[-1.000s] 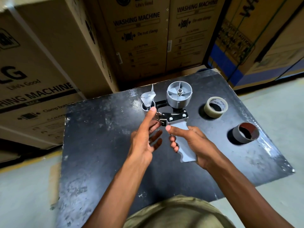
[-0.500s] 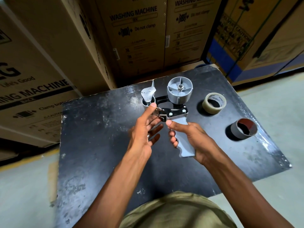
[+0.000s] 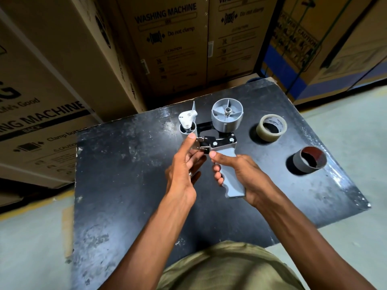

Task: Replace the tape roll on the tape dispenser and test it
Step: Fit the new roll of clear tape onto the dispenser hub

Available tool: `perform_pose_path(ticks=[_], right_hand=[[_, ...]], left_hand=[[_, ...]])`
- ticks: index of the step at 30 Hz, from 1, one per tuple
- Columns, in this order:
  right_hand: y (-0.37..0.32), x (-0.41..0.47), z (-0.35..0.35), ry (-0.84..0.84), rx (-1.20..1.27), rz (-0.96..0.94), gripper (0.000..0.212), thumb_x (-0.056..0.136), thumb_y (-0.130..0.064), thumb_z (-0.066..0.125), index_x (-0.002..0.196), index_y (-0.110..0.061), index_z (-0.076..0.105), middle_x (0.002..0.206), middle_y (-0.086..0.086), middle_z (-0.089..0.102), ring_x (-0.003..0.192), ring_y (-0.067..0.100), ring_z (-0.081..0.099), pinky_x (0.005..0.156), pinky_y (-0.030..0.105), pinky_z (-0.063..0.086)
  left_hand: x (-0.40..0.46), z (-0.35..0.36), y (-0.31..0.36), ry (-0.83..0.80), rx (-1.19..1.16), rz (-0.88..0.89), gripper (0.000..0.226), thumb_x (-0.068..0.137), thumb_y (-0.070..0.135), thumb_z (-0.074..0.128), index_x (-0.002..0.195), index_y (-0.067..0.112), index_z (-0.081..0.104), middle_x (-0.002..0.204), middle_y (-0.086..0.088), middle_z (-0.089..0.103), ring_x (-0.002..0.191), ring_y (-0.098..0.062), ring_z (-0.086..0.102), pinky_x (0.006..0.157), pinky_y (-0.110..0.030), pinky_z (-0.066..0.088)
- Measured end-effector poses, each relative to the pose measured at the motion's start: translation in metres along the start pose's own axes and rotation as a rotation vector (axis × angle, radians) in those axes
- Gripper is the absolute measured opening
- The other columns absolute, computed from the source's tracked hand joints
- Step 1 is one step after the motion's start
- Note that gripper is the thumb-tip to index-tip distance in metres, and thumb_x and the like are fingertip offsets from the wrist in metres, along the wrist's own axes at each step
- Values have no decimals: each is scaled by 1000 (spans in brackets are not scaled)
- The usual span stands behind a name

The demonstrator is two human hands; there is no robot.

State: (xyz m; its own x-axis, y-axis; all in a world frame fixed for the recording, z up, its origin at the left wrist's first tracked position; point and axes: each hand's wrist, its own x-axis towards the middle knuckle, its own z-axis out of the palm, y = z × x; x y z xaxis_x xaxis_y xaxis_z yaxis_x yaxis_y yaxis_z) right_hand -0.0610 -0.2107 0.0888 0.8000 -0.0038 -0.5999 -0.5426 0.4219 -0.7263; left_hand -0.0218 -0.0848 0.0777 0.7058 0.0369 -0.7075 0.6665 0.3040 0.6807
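Note:
A grey hand-held tape dispenser (image 3: 225,130) is held above a black table (image 3: 129,185). Its round hub (image 3: 227,117) is bare, with no roll on it. My right hand (image 3: 238,172) grips the grey pistol handle. My left hand (image 3: 184,164) holds the front end, with the thumb against the small roller (image 3: 187,130) and fingers under the metal flap. A roll of clear tape (image 3: 271,127) lies flat on the table to the right of the dispenser. An empty grey core with a reddish inside (image 3: 309,160) lies further right and nearer to me.
Large cardboard washing machine boxes (image 3: 167,42) stand close behind and to the left of the table. More boxes with blue bands (image 3: 314,51) are at the back right. Pale concrete floor (image 3: 345,126) surrounds the table.
Both hands hold the dispenser in the same way throughout. The view has tilted slightly, so the table and boxes sit a little differently in the frame.

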Motion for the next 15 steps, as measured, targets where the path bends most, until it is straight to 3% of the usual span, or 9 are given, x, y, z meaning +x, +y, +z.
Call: perform_pose_path(ticks=[5,10,13,15], right_hand=[[2,1,2,-3,-25,-12,18,87,-22,78,83,-10,66,66,5,59,52,15,55,47,22,47],[2,2,6,-2,-41,-26,16,89,-20,76,83,-8,66,66,6,57,51,15,54,45,22,46],[2,3,8,2,-41,-33,16,89,-20,75,85,-7,66,67,7,58,51,15,55,44,22,47],[4,4,8,4,-52,-33,17,89,-21,76,87,-6,67,67,7,59,51,15,55,45,22,47]], left_hand=[[-4,6,-2,38,-176,9,30,76,40,83,88,15,71,85,-3,80,75,-11,76,100,-41,55],[1,3,-10,28,-311,7,72,59,47,91,108,-2,70,96,-13,79,92,-33,69,99,-52,51],[4,2,-14,43,-335,-26,53,69,43,87,100,4,68,87,-11,78,86,-31,67,76,-43,59],[4,2,-14,39,-343,-54,49,72,42,86,97,5,66,88,-11,78,82,-30,66,58,-35,55]])
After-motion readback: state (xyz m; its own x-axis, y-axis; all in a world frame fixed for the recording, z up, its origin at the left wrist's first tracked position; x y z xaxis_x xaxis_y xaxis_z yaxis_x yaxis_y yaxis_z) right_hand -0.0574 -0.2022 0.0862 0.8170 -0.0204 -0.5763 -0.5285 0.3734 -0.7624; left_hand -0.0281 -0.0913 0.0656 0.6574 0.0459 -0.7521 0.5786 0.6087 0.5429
